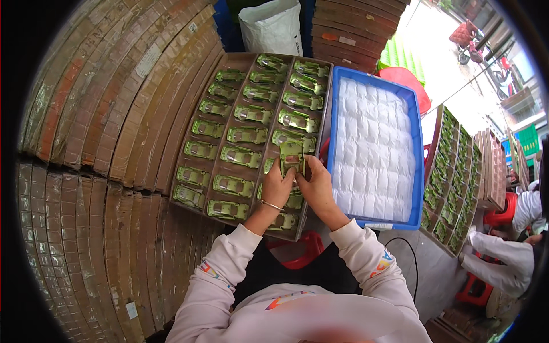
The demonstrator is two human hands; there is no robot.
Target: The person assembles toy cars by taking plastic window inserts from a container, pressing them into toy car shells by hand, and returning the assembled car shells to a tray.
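Between my two hands is a green toy car body (291, 150), raised above a brown cardboard tray (224, 150). My left hand (278, 184) grips its near left side, a thin bracelet at the wrist. On its near right side my right hand (315, 184) closes around it, the thumbs almost meeting. Several more green car bodies (246, 135) lie in three columns in the tray, split by cardboard dividers. My hands and forearms cover part of the right-hand column.
A blue bin (420, 171) of small white packets (374, 148) stands right of the tray. Stacked cardboard trays (114, 86) wall the left side. A white sack (271, 26) is behind. Another green-car tray (452, 177) and a seated co-worker (497, 260) are at right; a red stool (303, 251) is below.
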